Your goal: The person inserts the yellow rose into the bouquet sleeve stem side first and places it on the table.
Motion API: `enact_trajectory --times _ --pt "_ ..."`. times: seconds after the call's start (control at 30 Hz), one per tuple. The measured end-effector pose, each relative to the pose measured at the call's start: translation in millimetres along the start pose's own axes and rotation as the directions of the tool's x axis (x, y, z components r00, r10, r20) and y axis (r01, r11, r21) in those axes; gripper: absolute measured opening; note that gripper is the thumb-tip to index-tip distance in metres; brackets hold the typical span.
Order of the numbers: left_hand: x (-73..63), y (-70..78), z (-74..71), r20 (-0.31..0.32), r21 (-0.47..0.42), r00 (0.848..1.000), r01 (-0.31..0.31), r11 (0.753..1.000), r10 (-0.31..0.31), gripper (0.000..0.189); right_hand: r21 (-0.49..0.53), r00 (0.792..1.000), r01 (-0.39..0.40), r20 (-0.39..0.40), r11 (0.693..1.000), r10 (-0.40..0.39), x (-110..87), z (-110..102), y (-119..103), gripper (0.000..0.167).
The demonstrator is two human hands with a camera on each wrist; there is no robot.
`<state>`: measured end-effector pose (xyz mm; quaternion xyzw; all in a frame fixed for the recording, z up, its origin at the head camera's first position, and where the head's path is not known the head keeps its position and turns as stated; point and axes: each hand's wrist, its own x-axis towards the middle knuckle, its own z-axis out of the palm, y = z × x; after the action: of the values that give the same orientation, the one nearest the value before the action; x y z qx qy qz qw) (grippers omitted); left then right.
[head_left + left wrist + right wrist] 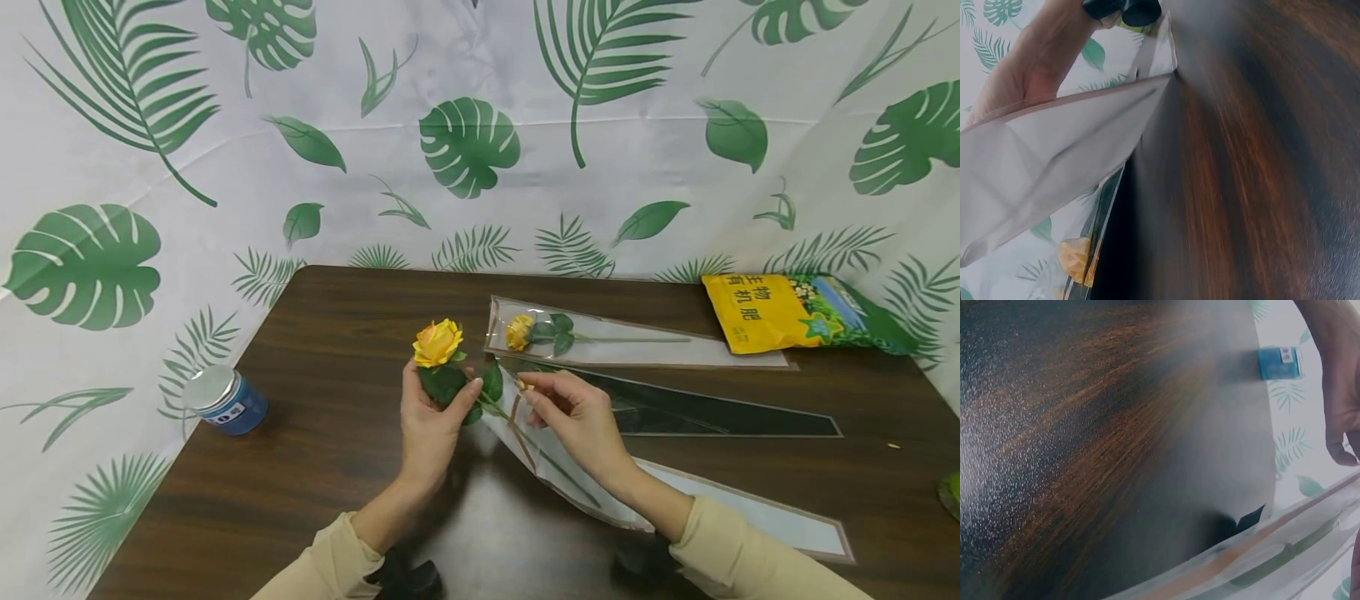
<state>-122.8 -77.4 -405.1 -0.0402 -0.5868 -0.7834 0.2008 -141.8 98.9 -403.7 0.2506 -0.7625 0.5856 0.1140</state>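
Note:
My left hand (431, 421) holds a yellow artificial rose (438, 342) just below its bloom, thumb and fingers around the leaves and upper stem. The rose's green stem (491, 406) slants down to the right into a white-backed clear flower sleeve (551, 475) with a brown border. At the sleeve's mouth, my right hand (577, 412) pinches its edge between thumb and forefinger. The left wrist view shows the raised sleeve (1054, 162) with the right hand (1038, 59) behind it. In the right wrist view, the stem (1291, 553) shows through the film below the left hand (1341, 394).
A sleeve with another yellow rose (519, 332) lies at the back, a dark sleeve (690, 406) in front of it. A yellow fertilizer bag (772, 312) stands back right. A blue can (236, 407) sits at the table's left edge. Leaf-printed cloth (375, 167) hangs behind.

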Motion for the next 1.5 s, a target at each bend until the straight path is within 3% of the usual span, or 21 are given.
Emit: enact_trajectory --times 0.1,0.2,0.4,0.73,0.83,1.1,1.23,1.37,1.5 --pt "2.1 0.4 0.1 0.024 0.022 0.999 -0.044 0.999 0.043 0.084 -0.002 1.0 0.006 -0.008 1.0 -0.006 0.2 0 0 0.02" --pt "3.7 0.8 -0.2 0.049 0.068 0.995 -0.088 0.994 0.085 0.092 -0.001 1.0 0.005 -0.011 1.0 -0.005 0.2 -1 -1 0.02" --pt "3.9 -0.6 -0.6 0.089 0.133 0.985 -0.158 0.978 0.147 0.073 -0.01 1.0 0.005 -0.008 1.0 -0.005 0.5 -1 -2 0.02" --pt "0.2 2.4 -5.3 0.143 0.305 0.984 -0.148 0.941 0.108 0.039 -0.004 1.0 -0.002 -0.015 1.0 0.002 0.8 -3 -6 0.021" --pt "0.4 4.5 -5.9 0.147 0.345 0.987 -0.11 0.932 0.062 0.031 -0.001 1.0 0.017 -0.02 1.0 -0.017 0.9 -4 -7 0.021" --pt "-1.9 4.3 -12.0 0.268 0.485 0.963 -0.149 0.861 0.016 0.018 -0.045 0.999 0.04 -0.03 0.998 -0.042 1.5 -6 -9 0.02" --pt "-2.8 5.5 -13.4 0.259 0.479 0.966 -0.12 0.87 -0.009 0.014 -0.077 0.998 0.04 -0.046 0.996 -0.044 1.9 -6 -7 0.021" --pt "-4.4 5.2 -12.3 0.279 0.434 0.96 -0.118 0.893 -0.008 0.026 -0.106 0.997 0.056 -0.053 0.993 -0.062 3.2 -6 -7 0.021" --pt "-6.1 5.7 -12.0 0.31 0.444 0.951 -0.138 0.886 -0.008 0.027 -0.131 0.996 0.065 -0.046 0.989 -0.071 2.5 -7 -8 0.02"
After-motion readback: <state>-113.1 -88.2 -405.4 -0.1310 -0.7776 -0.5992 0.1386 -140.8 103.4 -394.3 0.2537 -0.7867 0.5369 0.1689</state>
